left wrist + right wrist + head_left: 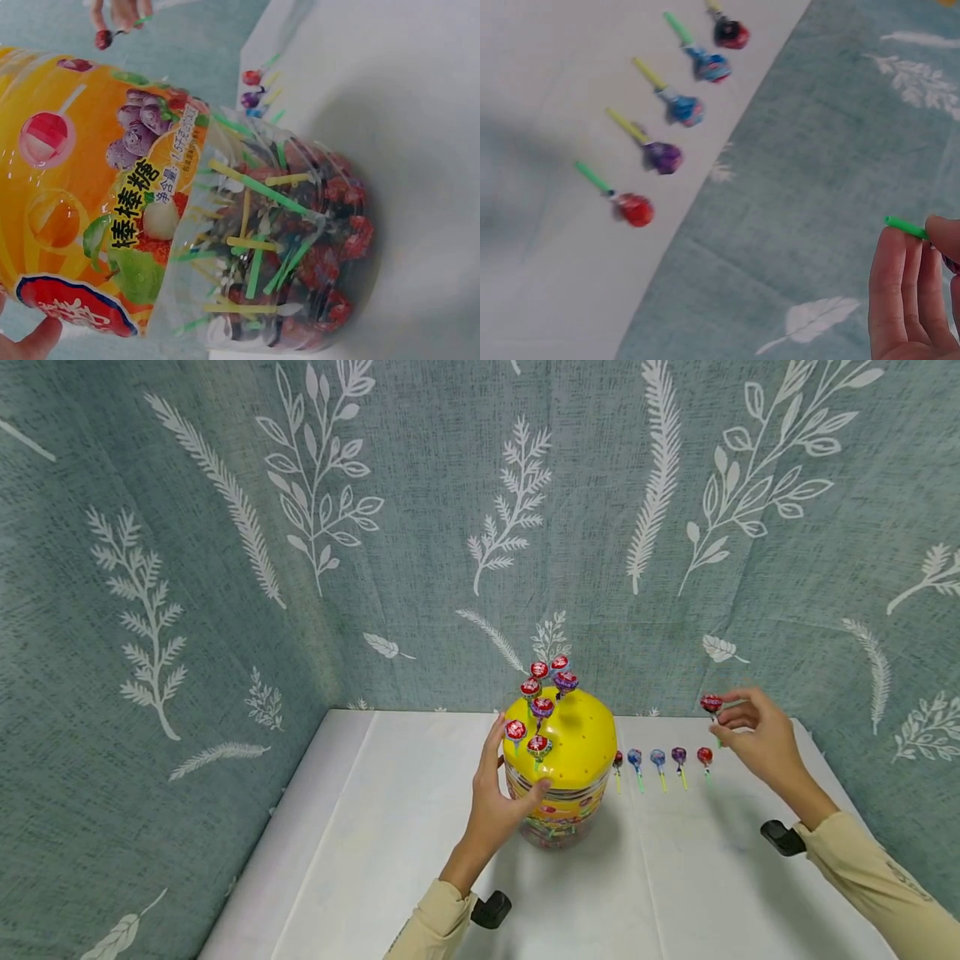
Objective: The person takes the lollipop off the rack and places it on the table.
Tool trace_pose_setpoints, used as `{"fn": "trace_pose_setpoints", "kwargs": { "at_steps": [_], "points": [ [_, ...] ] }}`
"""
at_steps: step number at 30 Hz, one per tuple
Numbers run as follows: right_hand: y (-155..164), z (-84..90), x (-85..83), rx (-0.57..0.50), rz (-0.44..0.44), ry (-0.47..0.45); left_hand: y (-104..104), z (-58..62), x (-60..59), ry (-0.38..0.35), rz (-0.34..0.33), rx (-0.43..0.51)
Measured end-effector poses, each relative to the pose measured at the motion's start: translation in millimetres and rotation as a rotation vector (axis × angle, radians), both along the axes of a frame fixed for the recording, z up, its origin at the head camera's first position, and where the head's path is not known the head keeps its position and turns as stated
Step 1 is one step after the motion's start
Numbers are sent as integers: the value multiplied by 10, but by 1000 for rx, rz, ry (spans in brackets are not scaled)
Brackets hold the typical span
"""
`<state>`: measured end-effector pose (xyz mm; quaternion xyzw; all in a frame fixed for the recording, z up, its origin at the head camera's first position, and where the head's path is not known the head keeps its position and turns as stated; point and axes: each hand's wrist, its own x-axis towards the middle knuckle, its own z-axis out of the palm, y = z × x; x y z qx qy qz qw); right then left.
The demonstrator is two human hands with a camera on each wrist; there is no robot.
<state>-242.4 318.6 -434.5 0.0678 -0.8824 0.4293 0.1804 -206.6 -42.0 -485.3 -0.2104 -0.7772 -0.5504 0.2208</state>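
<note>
My left hand grips the near left side of a clear candy jar with a yellow lid. The thumb lies at the lid's front edge, and the fingers go behind the left side. Several wrapped lollipops stand upright in the lid, mostly on its left and back. In the left wrist view, the jar's orange label and many more lollipops inside show. Off to the right, my right hand pinches a red-wrapped lollipop by its green stick, head up, above the table.
Several lollipops lie in a row right of the jar, from a dark red one to a red one, sticks toward me. The white table ends at a leaf-patterned cloth behind and at the sides.
</note>
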Motion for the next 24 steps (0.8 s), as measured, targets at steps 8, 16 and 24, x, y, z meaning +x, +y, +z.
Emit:
{"fn": "trace_pose_setpoints", "kwargs": {
  "at_steps": [8,16,24],
  "points": [
    [137,-171,-49,29,-38,-32,0,2,2,7,-3,2],
    [274,-385,-129,62,-120,-70,3,4,-2,15,3,-3],
    [394,-653,-229,72,-186,-120,0,-7,-4,15,-1,-2]
  ]
}}
